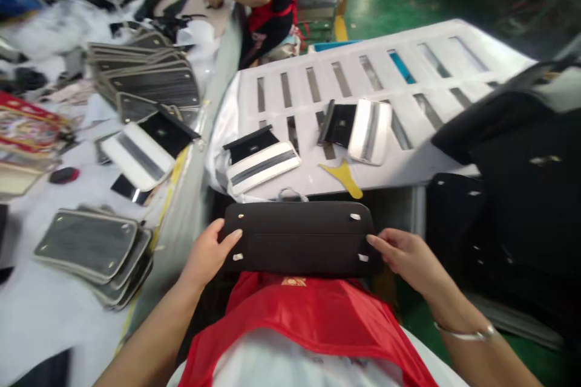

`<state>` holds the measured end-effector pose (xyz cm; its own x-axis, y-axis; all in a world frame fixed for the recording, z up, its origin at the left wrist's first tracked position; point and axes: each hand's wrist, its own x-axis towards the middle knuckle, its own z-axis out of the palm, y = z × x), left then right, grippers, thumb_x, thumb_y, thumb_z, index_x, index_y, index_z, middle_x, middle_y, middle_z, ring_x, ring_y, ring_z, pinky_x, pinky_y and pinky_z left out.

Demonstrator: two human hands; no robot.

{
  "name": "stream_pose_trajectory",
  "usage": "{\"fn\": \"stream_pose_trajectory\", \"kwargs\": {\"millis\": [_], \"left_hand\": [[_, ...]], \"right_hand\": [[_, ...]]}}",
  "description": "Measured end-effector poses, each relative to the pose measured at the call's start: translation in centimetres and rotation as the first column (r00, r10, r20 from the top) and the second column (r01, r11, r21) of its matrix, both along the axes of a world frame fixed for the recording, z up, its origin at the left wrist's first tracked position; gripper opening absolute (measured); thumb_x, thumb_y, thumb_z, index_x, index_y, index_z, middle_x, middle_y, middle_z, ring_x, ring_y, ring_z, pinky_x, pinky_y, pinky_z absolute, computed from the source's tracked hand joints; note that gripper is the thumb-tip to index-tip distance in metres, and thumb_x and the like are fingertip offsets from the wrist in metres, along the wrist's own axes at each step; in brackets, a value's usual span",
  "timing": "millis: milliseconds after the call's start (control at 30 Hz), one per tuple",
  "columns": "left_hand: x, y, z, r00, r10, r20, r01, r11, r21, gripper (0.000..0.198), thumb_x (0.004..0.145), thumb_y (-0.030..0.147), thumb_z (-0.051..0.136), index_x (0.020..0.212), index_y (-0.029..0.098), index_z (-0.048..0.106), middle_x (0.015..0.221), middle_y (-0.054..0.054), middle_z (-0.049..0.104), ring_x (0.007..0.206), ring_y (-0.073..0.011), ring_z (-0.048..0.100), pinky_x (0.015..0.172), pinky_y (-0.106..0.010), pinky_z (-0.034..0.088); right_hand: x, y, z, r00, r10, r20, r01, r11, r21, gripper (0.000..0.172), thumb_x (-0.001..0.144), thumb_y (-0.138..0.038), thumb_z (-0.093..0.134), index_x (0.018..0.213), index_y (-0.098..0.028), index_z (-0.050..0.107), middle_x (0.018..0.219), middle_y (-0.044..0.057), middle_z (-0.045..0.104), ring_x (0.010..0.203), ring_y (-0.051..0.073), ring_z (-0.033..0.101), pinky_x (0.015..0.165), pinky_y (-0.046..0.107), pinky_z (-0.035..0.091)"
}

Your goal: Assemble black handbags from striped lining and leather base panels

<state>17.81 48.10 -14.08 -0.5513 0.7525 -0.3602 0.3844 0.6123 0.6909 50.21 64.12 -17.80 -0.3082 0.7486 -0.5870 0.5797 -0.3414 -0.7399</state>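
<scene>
A black rectangular bag bottom [302,248] with rounded corners is stretched between my hands, just above my red apron. It has a small metal foot near each corner and a seam along its length. My left hand [211,251] grips its left end, thumb on top and fingers hidden beneath. At the right end, my right hand [402,248] pinches the edge between thumb and fingers. Whether more of a bag hangs under the panel is hidden. Just beyond it lie a yellow flat tool [345,178] and a white-and-black piece [263,166].
A slotted white board [308,87] stretches ahead, with another white-and-black piece [370,132] on it. Grey-edged panels [86,242] are stacked on the left table. Black bags [526,181] crowd the right side. Farther off, a co-worker [272,0] works at the table.
</scene>
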Motion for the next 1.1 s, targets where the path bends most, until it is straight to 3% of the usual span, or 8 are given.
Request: {"fn": "stream_pose_trajectory", "kwargs": {"millis": [67, 200, 367, 633, 767, 900, 1100], "left_hand": [[-1.1, -0.4, -0.1, 0.997, -0.071, 0.019, 0.072, 0.997, -0.032, 0.029, 0.078, 0.046, 0.056, 0.084, 0.018, 0.058, 0.080, -0.001, 0.066, 0.074, -0.0171, 0.062, 0.067, -0.028, 0.051], [-1.9, -1.0, 0.6, 0.986, -0.071, 0.148, 0.086, 0.992, -0.097, 0.030, 0.079, 0.047, 0.054, 0.070, 0.019, 0.051, 0.056, 0.006, 0.049, 0.046, -0.0101, 0.049, 0.040, -0.019, 0.040], [-2.0, -1.0, 2.0, 0.960, -0.033, 0.279, 0.022, 0.999, 0.044, 0.032, 0.080, 0.047, 0.055, 0.067, 0.018, 0.048, 0.050, 0.007, 0.044, 0.042, -0.0076, 0.046, 0.038, -0.017, 0.036], [-3.3, -1.1, -2.4, 0.973, 0.001, 0.229, 0.008, 0.999, -0.041, 0.035, 0.078, 0.050, 0.055, 0.063, 0.018, 0.047, 0.045, 0.007, 0.043, 0.039, -0.0087, 0.046, 0.036, -0.017, 0.036], [-3.8, -1.2, -2.5, 0.972, -0.030, 0.234, 0.038, 0.999, -0.031, 0.037, 0.077, 0.049, 0.058, 0.060, 0.017, 0.049, 0.046, 0.005, 0.047, 0.038, -0.0070, 0.044, 0.037, -0.016, 0.031], [-4.4, -1.1, -2.3, 0.938, -0.002, 0.346, 0.019, 0.999, -0.044, 0.034, 0.077, 0.046, 0.057, 0.061, 0.017, 0.050, 0.045, 0.005, 0.048, 0.037, -0.0063, 0.042, 0.037, -0.016, 0.030], [-5.1, -1.3, -2.6, 0.899, -0.001, 0.438, 0.008, 1.000, -0.015, 0.029, 0.077, 0.041, 0.058, 0.062, 0.016, 0.053, 0.046, 0.005, 0.050, 0.037, -0.0056, 0.041, 0.038, -0.017, 0.029]], "right_hand": [[-0.3, 0.2, 0.1, 1.000, -0.023, 0.020, 0.024, 0.998, -0.059, 0.043, 0.065, -0.059, 0.059, 0.058, -0.018, 0.047, 0.042, -0.006, 0.037, 0.037, 0.006, 0.029, 0.037, 0.019, 0.020], [-0.7, 0.1, 0.2, 0.999, -0.036, 0.011, 0.037, 0.997, -0.068, 0.047, 0.063, -0.062, 0.062, 0.058, -0.018, 0.046, 0.044, -0.006, 0.037, 0.038, 0.005, 0.029, 0.038, 0.019, 0.020], [-0.6, -0.2, 0.3, 0.999, 0.003, 0.047, -0.002, 1.000, -0.021, 0.048, 0.067, -0.062, 0.061, 0.059, -0.017, 0.047, 0.045, -0.004, 0.039, 0.041, 0.005, 0.031, 0.040, 0.019, 0.022], [-0.7, 0.0, 0.0, 0.987, 0.000, 0.159, 0.011, 0.998, -0.067, 0.051, 0.064, -0.066, 0.060, 0.061, -0.018, 0.046, 0.045, -0.006, 0.035, 0.040, 0.005, 0.027, 0.039, 0.018, 0.018], [-0.8, 0.1, 0.0, 0.979, 0.027, 0.201, -0.005, 0.994, -0.109, 0.053, 0.063, -0.068, 0.061, 0.063, -0.017, 0.048, 0.046, -0.007, 0.034, 0.040, 0.005, 0.026, 0.039, 0.018, 0.018], [-1.1, -0.1, 0.5, 0.972, 0.006, 0.236, 0.032, 0.987, -0.156, 0.056, 0.062, -0.071, 0.061, 0.066, -0.016, 0.049, 0.047, -0.007, 0.032, 0.040, 0.005, 0.027, 0.039, 0.018, 0.019], [-1.3, -0.1, 0.6, 0.967, 0.001, 0.254, 0.028, 0.993, -0.111, 0.052, 0.067, -0.067, 0.062, 0.065, -0.016, 0.050, 0.050, -0.005, 0.039, 0.043, 0.006, 0.031, 0.040, 0.017, 0.025]]}}
